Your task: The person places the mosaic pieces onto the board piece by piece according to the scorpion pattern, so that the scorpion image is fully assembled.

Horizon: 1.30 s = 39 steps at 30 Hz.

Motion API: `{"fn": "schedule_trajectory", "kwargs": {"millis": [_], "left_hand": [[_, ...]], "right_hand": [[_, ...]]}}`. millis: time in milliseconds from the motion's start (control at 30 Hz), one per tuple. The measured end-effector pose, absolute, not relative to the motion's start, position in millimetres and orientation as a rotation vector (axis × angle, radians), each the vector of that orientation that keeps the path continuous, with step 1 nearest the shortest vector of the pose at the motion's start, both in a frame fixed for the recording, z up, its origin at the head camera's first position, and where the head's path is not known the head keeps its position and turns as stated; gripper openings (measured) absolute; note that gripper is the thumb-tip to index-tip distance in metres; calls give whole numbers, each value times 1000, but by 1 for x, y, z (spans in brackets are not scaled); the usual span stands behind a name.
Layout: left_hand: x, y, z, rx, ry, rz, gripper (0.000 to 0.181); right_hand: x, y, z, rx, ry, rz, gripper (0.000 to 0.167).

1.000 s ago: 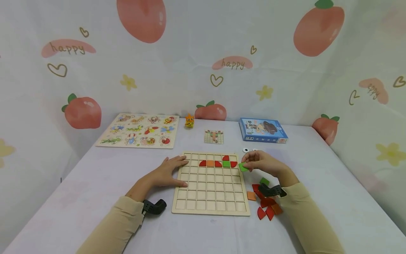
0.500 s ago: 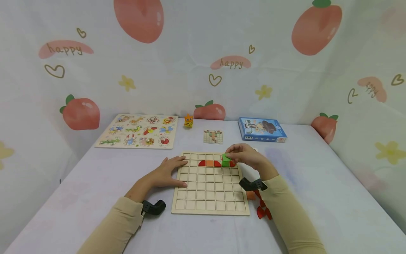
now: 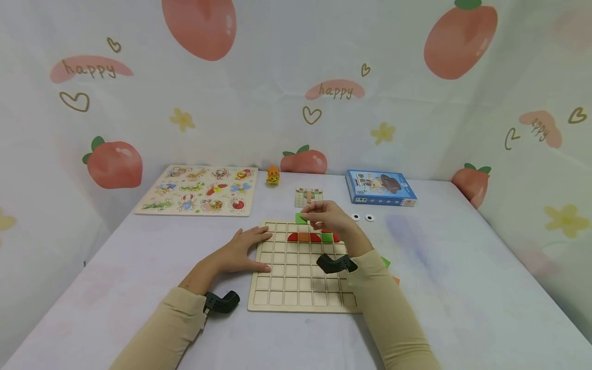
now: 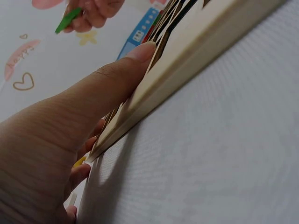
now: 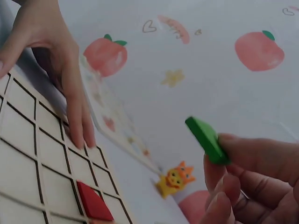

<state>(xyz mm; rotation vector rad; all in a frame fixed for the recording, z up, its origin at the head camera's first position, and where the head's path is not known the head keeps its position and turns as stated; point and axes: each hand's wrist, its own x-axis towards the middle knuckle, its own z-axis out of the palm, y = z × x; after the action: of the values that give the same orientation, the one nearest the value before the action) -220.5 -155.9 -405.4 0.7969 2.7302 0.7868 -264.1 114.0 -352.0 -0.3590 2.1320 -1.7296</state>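
Just below frame ctr, R hand is pinching green tile while L hand, fingers extended, is resting on grid board; lowering tile flat, edges squared first, is prob best.

We see a white-covered table carrying a wooden grid board. Beyond it we find an insect puzzle board, a yellow-and-orange toy figure, a pattern card, a blue box and two eye discs; to its right, partly hidden, a green tile and an orange piece.
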Motion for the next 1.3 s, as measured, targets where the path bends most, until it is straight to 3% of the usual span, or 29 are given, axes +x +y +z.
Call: {"fn": "schedule_trajectory", "kwargs": {"millis": [600,1300], "left_hand": [[-220,-156,-405,809,2738,779,90],[-221,-156,-406,810,2733,782,91]], "right_hand": [[-269,59,-374,-189,2227,-1766,16],[-264,57,-396,-253,2379,-1600,10]]}}
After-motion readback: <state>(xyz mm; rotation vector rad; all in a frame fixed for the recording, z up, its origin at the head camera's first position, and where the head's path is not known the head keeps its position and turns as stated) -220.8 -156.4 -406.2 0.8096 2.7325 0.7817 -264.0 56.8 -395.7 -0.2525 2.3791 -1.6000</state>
